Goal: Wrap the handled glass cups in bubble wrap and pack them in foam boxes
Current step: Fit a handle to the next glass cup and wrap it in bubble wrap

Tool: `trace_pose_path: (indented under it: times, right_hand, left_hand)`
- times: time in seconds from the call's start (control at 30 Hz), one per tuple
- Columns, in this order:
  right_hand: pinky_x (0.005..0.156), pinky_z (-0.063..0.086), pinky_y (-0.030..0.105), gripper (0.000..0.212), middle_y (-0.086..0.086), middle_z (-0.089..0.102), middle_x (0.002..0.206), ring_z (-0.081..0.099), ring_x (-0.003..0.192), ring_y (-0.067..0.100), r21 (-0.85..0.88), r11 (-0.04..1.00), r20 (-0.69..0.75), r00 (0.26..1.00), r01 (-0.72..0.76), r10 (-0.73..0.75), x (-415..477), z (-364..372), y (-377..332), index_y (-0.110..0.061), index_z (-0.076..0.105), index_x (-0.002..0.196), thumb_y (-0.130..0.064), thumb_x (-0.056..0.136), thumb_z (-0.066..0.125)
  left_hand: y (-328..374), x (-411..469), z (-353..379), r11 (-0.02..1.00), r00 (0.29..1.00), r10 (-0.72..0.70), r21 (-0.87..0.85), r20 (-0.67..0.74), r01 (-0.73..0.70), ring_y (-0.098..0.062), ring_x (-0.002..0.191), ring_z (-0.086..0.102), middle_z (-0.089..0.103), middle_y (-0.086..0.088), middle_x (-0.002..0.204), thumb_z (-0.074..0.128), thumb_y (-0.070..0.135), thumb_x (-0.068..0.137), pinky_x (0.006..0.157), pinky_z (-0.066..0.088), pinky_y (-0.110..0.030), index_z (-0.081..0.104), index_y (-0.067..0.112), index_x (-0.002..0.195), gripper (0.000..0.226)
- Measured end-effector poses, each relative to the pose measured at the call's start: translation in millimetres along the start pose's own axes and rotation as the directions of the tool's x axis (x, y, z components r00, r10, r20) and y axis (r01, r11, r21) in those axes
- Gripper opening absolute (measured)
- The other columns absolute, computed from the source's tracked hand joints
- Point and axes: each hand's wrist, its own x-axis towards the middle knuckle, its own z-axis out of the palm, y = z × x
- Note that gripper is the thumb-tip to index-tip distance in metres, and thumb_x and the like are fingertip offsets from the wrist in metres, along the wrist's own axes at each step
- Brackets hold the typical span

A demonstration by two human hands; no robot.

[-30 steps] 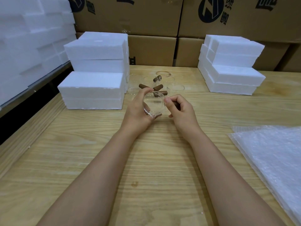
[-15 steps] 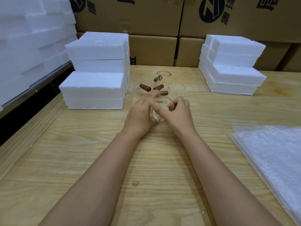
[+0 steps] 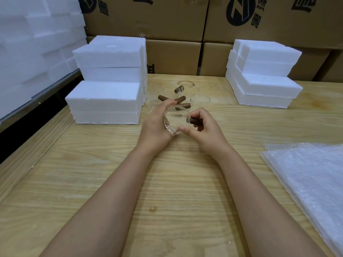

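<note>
So the cup [image 3: 175, 120] is held low over the middle of the table [image 3: 89, 175], tipped on its side with the open mouth facing the camera. It's clear glass, with a brown handle [image 3: 195, 120] sticking out to the right. I can't tell if its lower edge touches the wood.

The left hand [image 3: 155, 127] is curled round the cup's left wall, fingertips over the top rim. The right hand [image 3: 206, 131] pinches the handle, with the fingers curled over it and the thumb reaching under toward the glass.

Both hands sit just in front of the other cups [image 3: 179, 98] — a little cluster of clear ones with brown handles pointing all over the place. The glass is too see-through to count them.

Just left of that cluster is a stepped stack of white foam boxes [image 3: 105, 97], with the lower one in front. Another foam stack [image 3: 265, 84] sits well apart on the right.

Sheets of bubble wrap [image 3: 313, 186] lie flat at the table's right edge, nearer the camera and clear of both hands.

Behind it all, cardboard boxes [image 3: 172, 58] with dark print line the back, and more white foam blocks [image 3: 27, 49] are piled along the left.
</note>
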Motion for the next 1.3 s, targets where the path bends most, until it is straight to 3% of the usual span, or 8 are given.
trace_pose_path:
  times: [0.1,0.33,0.53,0.63,0.77,0.93,1.1,1.3]
  right_hand:
    - [0.079,0.046,0.015,0.017,0.01,0.062,0.101,0.06,0.086,0.002,0.079,0.997,-0.009,1.0,-0.026,0.027,0.7,-5.0,-1.0,-0.014,0.059,0.088,-0.005,0.081,0.072]
    - [0.065,0.041,0.007,0.011,-0.01,0.063,0.079,0.057,0.069,-0.009,0.161,0.987,-0.069,0.997,-0.02,0.032,3.2,-4.9,-1.5,-0.017,0.065,0.081,-0.008,0.085,0.069]
    - [0.07,0.048,0.019,0.026,0.002,0.064,0.089,0.059,0.079,0.007,0.406,0.912,-0.058,0.994,-0.059,0.09,6.2,-8.5,-1.0,-0.016,0.063,0.095,0.007,0.083,0.062]
    - [0.07,0.05,0.022,0.026,0.005,0.065,0.089,0.059,0.078,0.012,0.421,0.907,-0.111,0.991,-0.019,0.072,6.5,-10.0,-0.7,-0.013,0.063,0.092,0.011,0.082,0.061]
    - [0.066,0.051,0.023,0.018,-0.004,0.067,0.074,0.059,0.067,0.009,0.449,0.893,-0.188,0.979,0.013,0.081,7.1,-10.5,-2.1,-0.012,0.067,0.09,0.005,0.084,0.063]
    - [0.057,0.05,0.021,0.007,0.006,0.07,0.076,0.058,0.059,0.01,0.599,0.8,-0.244,0.942,-0.041,0.231,8.2,-13.4,-4.7,-0.006,0.068,0.088,-0.011,0.088,0.064]
    - [0.047,0.047,0.018,0.02,0.001,0.062,0.054,0.054,0.047,0.009,0.657,0.745,-0.276,0.882,-0.118,0.383,9.9,-14.7,-6.5,-0.006,0.066,0.077,-0.022,0.087,0.067]
    - [0.035,0.037,0.017,0.033,-0.001,0.051,0.042,0.043,0.034,0.009,0.604,0.76,-0.291,0.821,-0.24,0.49,10.8,-7.3,-2.1,-0.012,0.066,0.055,-0.025,0.086,0.069]
  left_hand:
    - [-2.3,0.6,0.1,0.999,1.0,0.003,-0.045,0.003,-0.003,-0.019,0.069,0.054,0.051,0.023,0.119,0.082,0.003,0.067,0.069,0.048,-0.02,0.054,0.023,0.126,0.069]
    - [-1.8,1.5,-0.1,0.994,0.999,-0.027,-0.102,0.021,0.029,-0.01,0.074,0.057,0.045,0.033,0.126,0.087,0.007,0.063,0.072,0.05,-0.016,0.053,0.032,0.124,0.074]
    - [-2.7,5.4,0.8,0.977,0.988,-0.155,-0.15,-0.017,0.151,-0.008,0.071,0.058,0.055,0.025,0.103,0.09,0.011,0.061,0.071,0.05,-0.015,0.053,0.033,0.126,0.078]
    - [-2.2,5.0,2.2,0.972,0.989,-0.146,-0.19,-0.01,0.142,-0.014,0.071,0.06,0.056,0.025,0.112,0.089,0.011,0.062,0.066,0.048,-0.014,0.052,0.027,0.127,0.077]
    - [-0.8,0.6,-1.1,0.962,0.994,-0.102,-0.249,0.041,0.109,-0.008,0.08,0.064,0.055,0.009,0.13,0.09,0.022,0.063,0.076,0.052,-0.018,0.026,0.034,0.147,0.106]
    - [0.4,-2.6,-1.7,0.991,0.994,0.045,-0.126,0.101,-0.032,-0.001,0.109,0.056,0.033,0.014,0.143,0.092,0.033,0.057,0.083,0.048,-0.015,-0.005,0.047,0.146,0.133]
    - [-1.4,-2.3,-1.1,0.989,0.99,0.128,-0.085,0.058,-0.123,0.01,0.117,0.043,0.013,0.032,0.146,0.091,0.029,0.061,0.088,0.044,-0.014,0.0,0.05,0.143,0.124]
    - [-1.4,-2.2,0.8,0.983,0.984,0.161,-0.1,0.074,-0.154,-0.004,0.123,0.05,0.036,0.015,0.149,0.086,0.038,0.064,0.09,0.048,-0.016,0.028,0.043,0.143,0.098]
